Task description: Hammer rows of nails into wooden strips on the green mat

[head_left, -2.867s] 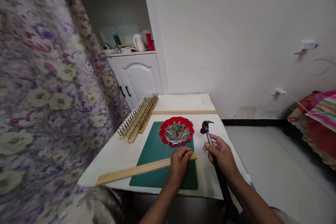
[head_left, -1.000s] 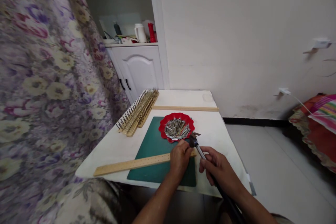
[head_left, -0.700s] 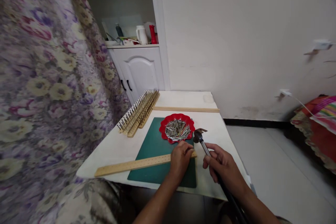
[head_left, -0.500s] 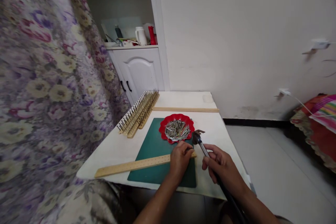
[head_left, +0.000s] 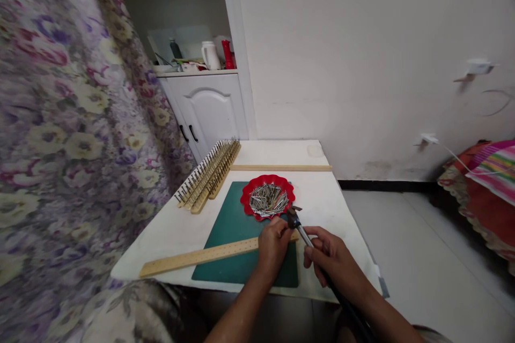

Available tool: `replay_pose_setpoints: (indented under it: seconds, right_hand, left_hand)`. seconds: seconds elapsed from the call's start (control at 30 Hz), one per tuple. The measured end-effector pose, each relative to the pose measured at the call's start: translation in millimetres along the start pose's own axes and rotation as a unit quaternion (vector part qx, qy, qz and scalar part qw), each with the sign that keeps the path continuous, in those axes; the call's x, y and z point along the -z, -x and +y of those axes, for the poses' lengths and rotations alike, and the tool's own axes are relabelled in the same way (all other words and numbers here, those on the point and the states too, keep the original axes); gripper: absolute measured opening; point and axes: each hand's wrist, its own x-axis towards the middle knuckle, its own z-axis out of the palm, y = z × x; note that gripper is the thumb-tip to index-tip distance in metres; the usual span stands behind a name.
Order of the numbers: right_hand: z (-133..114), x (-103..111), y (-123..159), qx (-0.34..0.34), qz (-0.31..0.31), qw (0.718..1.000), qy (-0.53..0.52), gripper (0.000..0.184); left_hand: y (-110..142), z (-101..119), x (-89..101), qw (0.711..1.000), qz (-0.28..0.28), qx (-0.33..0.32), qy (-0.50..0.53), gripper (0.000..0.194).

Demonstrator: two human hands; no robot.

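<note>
right fingers (head_left: pixel 317 232) clasp the hammer (head_left: pixel 304 236), its long axis slanting, head (head_left: pixel 293 218) pointing forward-left.

Bare forearms (head_left: pixel 241 308), leaf-print cloth (head_left: pixel 134 311)

Our left hand (head_left: pixel 273 246) and right hand (head_left: pixel 332 260) are bare, like both forearms. At lower left, our cloth is pale grey-beige with darker, blurred leaf shapes. A fabric sliver (head_left: pixel 432 334) shows lower right.

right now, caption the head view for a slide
Left hand over a wooden strip, right hand holding a hammer near a red dish of nails.
</note>
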Motion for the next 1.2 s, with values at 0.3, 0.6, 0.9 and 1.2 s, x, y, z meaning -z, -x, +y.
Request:
replay_pose_setpoints:
  seconds: [0.3, 0.6, 0.9, 1.2]
  right_hand:
    - [4, 1, 1, 0.004, -0.001, 1.000, 0.003, 0.035]
    - [-3, 5, -5, 0.029, 0.037, 0.999, -0.022, 0.039]
    - [-6, 13, -14, 0.043, 0.065, 0.997, -0.013, 0.040]
    - [-7, 15, -26, 0.053, 0.074, 0.995, -0.032, 0.040]
  left_hand:
    - [2, -3, -1.5, 1.000, -0.001, -0.001, 0.000, 0.017]
    - [0, 0, 6.4, 1.000, -0.018, -0.009, -0.011, 0.008]
    - [22, -17, 37.3, 0.983, -0.053, -0.046, -0.168, 0.021]
    - [27, -23, 57.9, 0.985, -0.044, -0.042, -0.161, 0.017]
